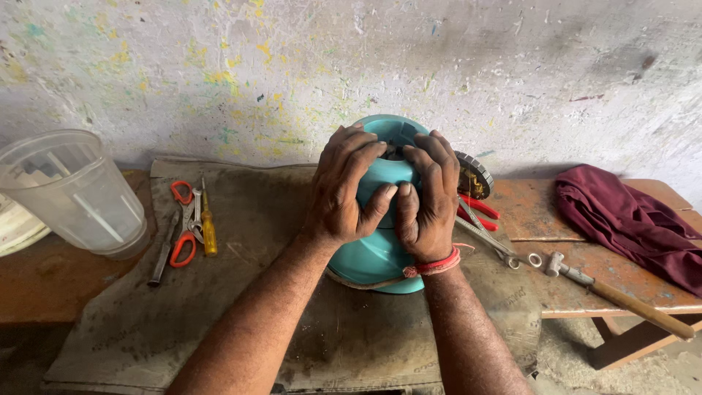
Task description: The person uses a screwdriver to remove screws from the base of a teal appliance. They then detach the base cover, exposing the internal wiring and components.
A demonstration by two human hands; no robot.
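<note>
Item, centre of the frame: a teal plastic dome-shaped appliance base (376, 252) is sitting on a worn grey-brown cloth mat (241, 292) that is covering the tabletop (73, 285). Both hands are clasping its upper part. The left hand (344, 190) is wrapping around the left side, fingers curled over the top rim and thumb pressing on the front. The right hand (428, 197) is gripping the right side in the same closed way, fingers hooked over the top; a red thread band (437, 265) is circling its wrist.

Item, just right of the base and partly behind the right hand: a dark round toothed part with a yellowish centre (474, 175) is showing.

Item, right of centre: red-handled pliers (475, 212) are lying beside the base, with a metal spanner (501, 245) crossing below them. Further right, a hammer with a wooden handle (621, 296) is lying on the reddish wood.

Item, right edge: a crumpled maroon cloth (629, 219) is resting on the tabletop.

Item, left of centre on the mat: orange-handled scissors-like cutters (183, 223), a yellow-handled screwdriver (208, 227) and a dark metal bar-shaped tool (162, 252) are lying close together.

Item, far left: a clear plastic blender jar (77, 190) is standing tilted.

Item, upper frame: a whitewashed wall flecked with paint (512, 73) is forming the backdrop.
</note>
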